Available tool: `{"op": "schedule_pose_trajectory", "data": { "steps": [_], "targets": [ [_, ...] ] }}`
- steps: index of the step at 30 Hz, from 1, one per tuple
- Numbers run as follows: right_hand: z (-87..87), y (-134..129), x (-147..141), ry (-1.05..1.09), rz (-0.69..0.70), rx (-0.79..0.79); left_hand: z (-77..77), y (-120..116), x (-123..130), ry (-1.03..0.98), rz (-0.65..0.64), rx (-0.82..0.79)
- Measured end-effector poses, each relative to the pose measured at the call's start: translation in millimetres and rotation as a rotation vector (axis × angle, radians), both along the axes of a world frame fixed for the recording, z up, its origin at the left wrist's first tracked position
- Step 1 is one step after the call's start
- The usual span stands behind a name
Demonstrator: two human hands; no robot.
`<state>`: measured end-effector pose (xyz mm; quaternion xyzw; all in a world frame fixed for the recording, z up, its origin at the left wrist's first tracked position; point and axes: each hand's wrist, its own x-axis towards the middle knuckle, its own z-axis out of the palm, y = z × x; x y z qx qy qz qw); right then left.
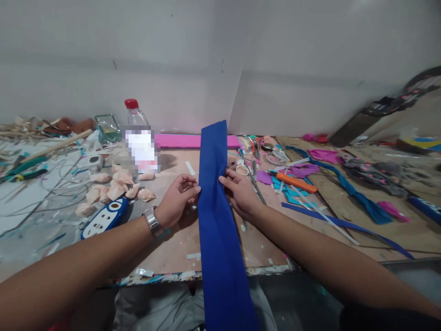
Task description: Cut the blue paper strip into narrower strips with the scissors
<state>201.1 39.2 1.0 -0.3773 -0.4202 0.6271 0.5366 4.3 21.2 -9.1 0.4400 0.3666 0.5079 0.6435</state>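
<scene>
A long strip of blue fabric (220, 230) runs from near the back wall, over the table's front edge, down toward my lap. With thumb and fingers my left hand (177, 197) pinches its left edge; a metal watch is on that wrist. Opposite, my right hand (243, 191) grips the right edge, where the cloth puckers into a crease. Behind the strip lies a folded pink piece (179, 141) along the wall. Close to my right hand are a roll of tape (242, 170) and long metal scissors (257, 187).
On the left are a blue-and-white power strip (105, 218), crumpled peach pieces (119, 179), green-handled pliers (25, 170) and a red-capped bottle (136, 112). To the right lie an orange cutter (296, 182), a narrow blue strip (344, 223), a twisted teal strip (354, 193) and purple scraps.
</scene>
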Motion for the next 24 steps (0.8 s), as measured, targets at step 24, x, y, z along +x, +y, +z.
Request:
{"op": "schedule_pose_trajectory", "data": {
  "steps": [24],
  "targets": [
    [3.4, -13, 3, -0.49, 0.158, 0.49, 6.8, -7, -5, 0.265, -0.244, 0.273]
  ]
}}
